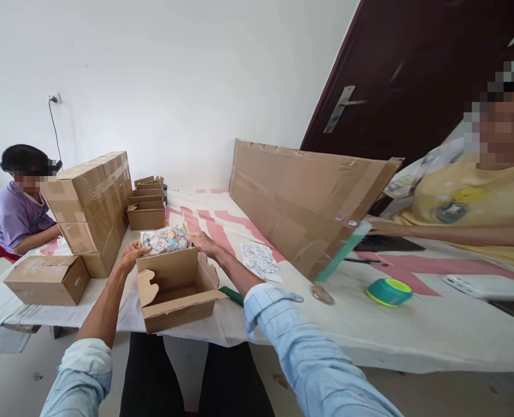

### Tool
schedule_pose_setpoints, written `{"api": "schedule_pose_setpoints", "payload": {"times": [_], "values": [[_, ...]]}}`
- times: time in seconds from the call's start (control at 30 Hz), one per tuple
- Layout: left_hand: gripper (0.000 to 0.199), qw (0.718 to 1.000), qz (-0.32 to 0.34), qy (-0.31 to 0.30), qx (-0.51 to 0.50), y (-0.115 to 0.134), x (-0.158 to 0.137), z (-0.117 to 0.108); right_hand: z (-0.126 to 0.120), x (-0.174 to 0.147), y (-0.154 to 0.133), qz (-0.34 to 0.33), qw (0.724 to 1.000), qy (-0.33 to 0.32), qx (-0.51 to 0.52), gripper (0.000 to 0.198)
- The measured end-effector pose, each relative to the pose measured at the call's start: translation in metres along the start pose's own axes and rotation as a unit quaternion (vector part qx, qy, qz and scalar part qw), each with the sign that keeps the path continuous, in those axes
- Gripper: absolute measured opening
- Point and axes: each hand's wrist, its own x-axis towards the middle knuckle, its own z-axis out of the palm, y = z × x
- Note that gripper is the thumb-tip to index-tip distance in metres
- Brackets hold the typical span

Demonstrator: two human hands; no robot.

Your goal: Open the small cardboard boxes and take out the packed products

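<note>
An open cardboard box (182,294) stands at the table's front edge before me, its flaps spread. Behind its far wall a colourful patterned packet (166,240) with a shiny wrapper is held level between both hands. My left hand (134,255) is closed on the packet's left end. On its right end, my right hand (202,243) pinches it, the forearm passing over the table to the right of the box. What is inside the packet cannot be made out. Partly under my right forearm lies a dark green object (232,295).
Stacked sealed cartons (94,208) and a single carton (48,279) stand left; small open boxes (146,214) behind. A cardboard panel (304,197) leans at right, near a sticker sheet (261,260), a tape roll (321,294) and a teal bowl (389,291). People sit at both sides.
</note>
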Motion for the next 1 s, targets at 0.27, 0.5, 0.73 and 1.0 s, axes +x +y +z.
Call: {"api": "schedule_pose_setpoints", "payload": {"times": [0.27, 0.5, 0.73, 1.0], "values": [[0.07, 0.985, 0.151, 0.049, -0.069, 0.075, 0.01, 0.007, -0.012, 0.016, -0.056, -0.107, 0.989, 0.057, 0.086, 0.059], [0.064, 0.965, 0.239, 0.051, -0.1, 0.12, -0.016, 0.016, -0.016, -0.007, -0.1, -0.18, 0.97, 0.056, 0.151, 0.064], [0.055, 0.943, 0.311, 0.035, -0.111, 0.148, -0.044, 0.021, -0.019, -0.02, -0.121, -0.198, 0.967, 0.043, 0.157, 0.064], [0.05, 0.959, 0.283, 0.0, -0.026, 0.139, -0.042, 0.01, -0.022, -0.024, -0.104, -0.176, 0.973, 0.018, 0.148, 0.059]]}}
